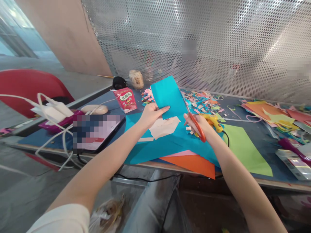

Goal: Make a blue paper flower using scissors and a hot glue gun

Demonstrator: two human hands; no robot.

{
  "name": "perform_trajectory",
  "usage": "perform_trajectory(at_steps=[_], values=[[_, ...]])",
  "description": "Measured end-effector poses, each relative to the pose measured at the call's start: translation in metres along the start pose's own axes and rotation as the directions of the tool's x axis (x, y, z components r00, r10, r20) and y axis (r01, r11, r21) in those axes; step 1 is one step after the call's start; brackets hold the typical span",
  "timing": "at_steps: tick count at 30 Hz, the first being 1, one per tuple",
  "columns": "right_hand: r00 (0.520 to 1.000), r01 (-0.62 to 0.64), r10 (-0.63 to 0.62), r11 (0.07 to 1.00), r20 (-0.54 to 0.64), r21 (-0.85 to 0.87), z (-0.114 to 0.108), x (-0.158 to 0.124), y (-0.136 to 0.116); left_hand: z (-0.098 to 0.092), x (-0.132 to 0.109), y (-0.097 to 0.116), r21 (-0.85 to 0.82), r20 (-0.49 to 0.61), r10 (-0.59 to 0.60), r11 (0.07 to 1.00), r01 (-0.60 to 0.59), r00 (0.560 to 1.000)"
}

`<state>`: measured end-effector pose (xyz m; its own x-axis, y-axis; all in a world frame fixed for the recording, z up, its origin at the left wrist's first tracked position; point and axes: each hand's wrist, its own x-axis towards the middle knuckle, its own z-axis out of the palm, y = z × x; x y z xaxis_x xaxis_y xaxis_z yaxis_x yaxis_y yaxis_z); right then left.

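My left hand [153, 112] pinches the lower left edge of a blue sheet of paper [168, 95], held up above the table. In my right hand [198, 122] is a pair of scissors with orange handles [197, 127]. Their blades point up and lie along the right edge of that sheet; whether they are cutting into it I cannot tell. Beneath my hands a larger blue sheet [143, 152] covers the table, and on it rests a piece of pale pinkish paper [164, 127]. A yellow glue gun [211, 122] lies just behind my right hand, partly hidden.
Coloured paper scraps [204, 102] are heaped at the back. Orange paper [191, 164] and green paper [245, 150] lie in front and to the right. A red drink carton [125, 99], a tablet [102, 134] and tangled white cables [63, 136] are at left. A perforated metal panel [206, 38] rises behind.
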<state>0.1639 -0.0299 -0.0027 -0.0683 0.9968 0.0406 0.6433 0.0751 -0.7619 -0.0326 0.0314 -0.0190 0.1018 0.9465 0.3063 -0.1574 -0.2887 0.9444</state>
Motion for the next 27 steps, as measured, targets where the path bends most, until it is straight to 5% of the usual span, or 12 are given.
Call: perform_trajectory(at_steps=[19,27], values=[[0.999,-0.025,0.026,0.998,-0.018,0.062,0.0008,-0.0039,-0.0055,0.0009,-0.004,-0.0019,-0.038,0.082,-0.076,0.996,0.079,0.994],[0.998,0.066,-0.066,0.997,-0.01,0.033,-0.0004,-0.001,-0.0009,0.0021,-0.0091,0.0051,0.037,0.149,-0.076,0.997,0.071,0.986]])
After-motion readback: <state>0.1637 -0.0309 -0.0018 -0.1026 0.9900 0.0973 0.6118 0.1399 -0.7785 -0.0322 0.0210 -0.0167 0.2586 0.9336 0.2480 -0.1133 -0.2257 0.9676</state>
